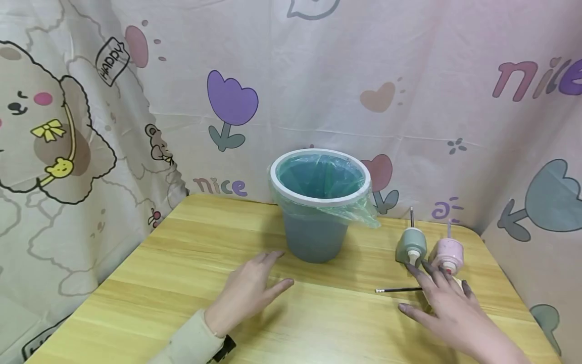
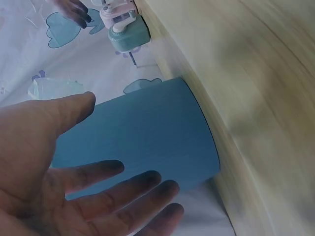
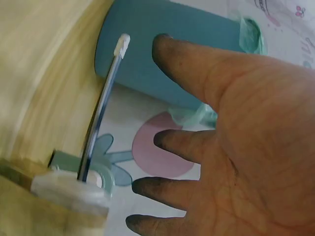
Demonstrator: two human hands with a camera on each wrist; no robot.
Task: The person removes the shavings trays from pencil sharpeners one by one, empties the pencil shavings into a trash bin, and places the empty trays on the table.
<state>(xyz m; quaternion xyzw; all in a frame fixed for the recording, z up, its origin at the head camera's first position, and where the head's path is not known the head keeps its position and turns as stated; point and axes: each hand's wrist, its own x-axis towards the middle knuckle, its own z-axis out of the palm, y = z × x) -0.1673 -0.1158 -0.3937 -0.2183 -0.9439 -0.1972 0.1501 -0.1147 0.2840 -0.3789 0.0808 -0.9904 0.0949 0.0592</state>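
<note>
My left hand (image 1: 247,290) hovers over the table in front of a blue-grey waste bin (image 1: 313,237), fingers spread and holding nothing. At the right, my right hand (image 1: 454,311) is spread palm down, its fingertips overlapping the fronts of a green pencil sharpener (image 1: 411,236) and a pink pencil sharpener (image 1: 450,248) in the head view. Each sharpener has a pencil sticking up behind. A dark pencil (image 3: 101,110) with a white end runs out of a pale yellow object with a whitish collar (image 3: 71,189), mostly hidden under the right hand. Dark smudges cover the fingertips (image 2: 172,189).
A thin green bag (image 1: 361,212) lines the bin and hangs over its white rim (image 1: 320,201). Behind the wooden table (image 1: 182,283) hangs a printed curtain (image 1: 309,91), which also runs along both sides.
</note>
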